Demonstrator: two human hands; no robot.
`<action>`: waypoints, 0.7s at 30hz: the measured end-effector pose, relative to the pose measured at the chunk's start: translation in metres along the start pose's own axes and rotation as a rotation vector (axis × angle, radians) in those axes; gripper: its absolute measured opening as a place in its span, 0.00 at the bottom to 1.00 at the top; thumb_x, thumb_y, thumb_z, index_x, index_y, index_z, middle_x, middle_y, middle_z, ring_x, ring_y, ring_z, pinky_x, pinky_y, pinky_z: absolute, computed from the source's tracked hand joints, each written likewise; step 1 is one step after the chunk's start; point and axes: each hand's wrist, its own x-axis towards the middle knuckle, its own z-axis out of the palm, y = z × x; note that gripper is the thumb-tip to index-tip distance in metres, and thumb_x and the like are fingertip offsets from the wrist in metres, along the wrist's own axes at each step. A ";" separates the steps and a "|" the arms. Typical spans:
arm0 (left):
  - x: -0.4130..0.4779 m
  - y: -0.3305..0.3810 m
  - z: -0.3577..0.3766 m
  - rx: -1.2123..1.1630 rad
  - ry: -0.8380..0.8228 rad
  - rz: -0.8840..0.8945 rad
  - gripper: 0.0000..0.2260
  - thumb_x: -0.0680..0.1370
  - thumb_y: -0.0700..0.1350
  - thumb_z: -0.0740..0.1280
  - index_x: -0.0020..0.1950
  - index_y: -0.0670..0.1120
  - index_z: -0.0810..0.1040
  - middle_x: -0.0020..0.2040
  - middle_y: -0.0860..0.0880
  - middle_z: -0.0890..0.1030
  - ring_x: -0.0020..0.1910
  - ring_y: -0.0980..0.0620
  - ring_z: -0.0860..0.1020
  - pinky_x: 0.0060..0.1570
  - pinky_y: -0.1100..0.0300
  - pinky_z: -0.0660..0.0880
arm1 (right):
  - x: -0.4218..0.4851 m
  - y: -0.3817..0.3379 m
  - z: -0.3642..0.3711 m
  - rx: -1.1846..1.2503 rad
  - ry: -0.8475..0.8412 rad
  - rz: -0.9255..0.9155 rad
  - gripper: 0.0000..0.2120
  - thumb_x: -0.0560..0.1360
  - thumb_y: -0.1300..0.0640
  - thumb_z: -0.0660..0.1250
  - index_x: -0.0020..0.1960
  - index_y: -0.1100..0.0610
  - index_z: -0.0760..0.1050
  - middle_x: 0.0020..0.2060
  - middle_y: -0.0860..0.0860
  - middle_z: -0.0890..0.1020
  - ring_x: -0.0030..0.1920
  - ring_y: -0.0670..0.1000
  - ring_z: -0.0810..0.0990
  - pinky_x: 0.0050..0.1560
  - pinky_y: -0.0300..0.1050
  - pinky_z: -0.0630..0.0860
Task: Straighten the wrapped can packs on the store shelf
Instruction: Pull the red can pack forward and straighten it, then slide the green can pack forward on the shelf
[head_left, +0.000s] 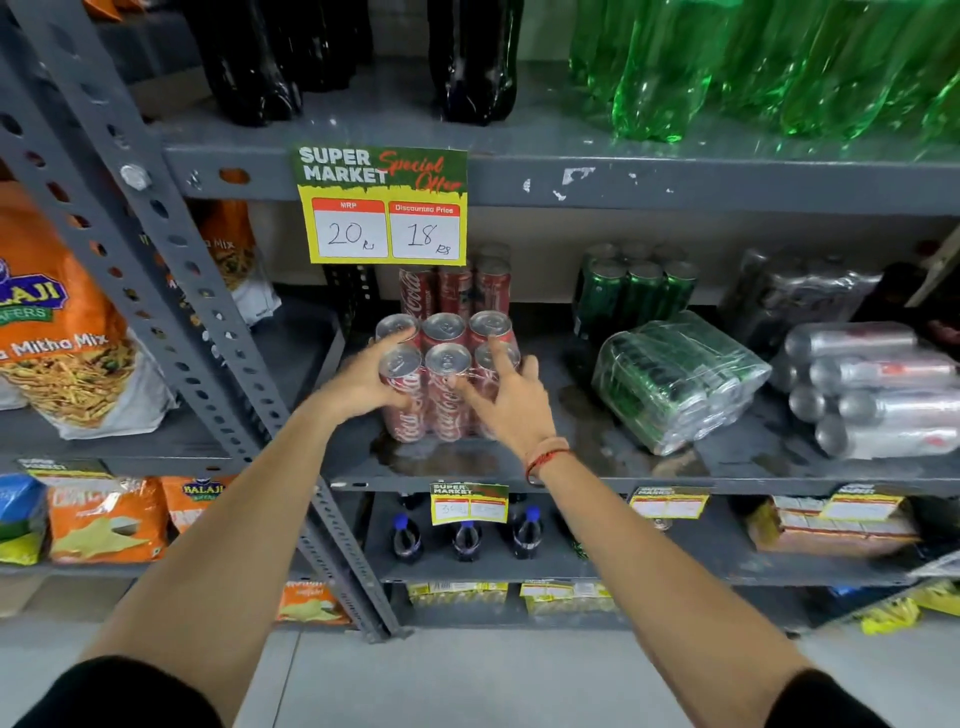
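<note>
A wrapped pack of red cola cans (445, 382) stands upright near the front of the grey shelf (571, 480). My left hand (363, 382) clasps its left side, thumb on a can top. My right hand (506, 397) presses against its right front with fingers spread over the cans. Behind it stands another red can pack (454, 288). To the right a green can pack (675, 382) lies tipped on its side, with an upright green pack (631, 291) behind it. Further right a silver can pack (878, 389) lies on its side.
A slotted grey upright (171, 291) runs diagonally left of the cans. A yellow price tag (384, 208) hangs from the shelf above. Dark and green bottles (727, 67) stand overhead. Orange snack bags (57, 332) fill the left bay. Small bottles (467, 538) sit on the shelf below.
</note>
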 end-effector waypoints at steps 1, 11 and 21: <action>0.000 0.001 0.000 0.012 0.002 0.001 0.45 0.65 0.33 0.75 0.72 0.64 0.59 0.70 0.48 0.70 0.63 0.47 0.74 0.62 0.46 0.74 | -0.003 0.000 0.004 0.015 0.019 0.004 0.38 0.72 0.36 0.64 0.76 0.47 0.55 0.59 0.59 0.67 0.56 0.66 0.75 0.59 0.56 0.74; -0.043 0.049 0.049 0.386 0.265 -0.119 0.46 0.70 0.43 0.74 0.77 0.56 0.47 0.77 0.41 0.36 0.76 0.38 0.39 0.72 0.37 0.50 | 0.001 0.034 -0.058 0.178 0.003 -0.038 0.37 0.73 0.35 0.62 0.76 0.46 0.53 0.70 0.61 0.62 0.62 0.62 0.74 0.66 0.56 0.70; -0.011 0.168 0.189 -0.082 -0.223 -0.090 0.57 0.60 0.63 0.76 0.74 0.62 0.36 0.78 0.47 0.37 0.77 0.46 0.50 0.72 0.46 0.59 | 0.038 0.175 -0.196 -0.064 0.108 0.168 0.41 0.69 0.33 0.66 0.76 0.47 0.57 0.72 0.65 0.62 0.73 0.65 0.58 0.71 0.58 0.61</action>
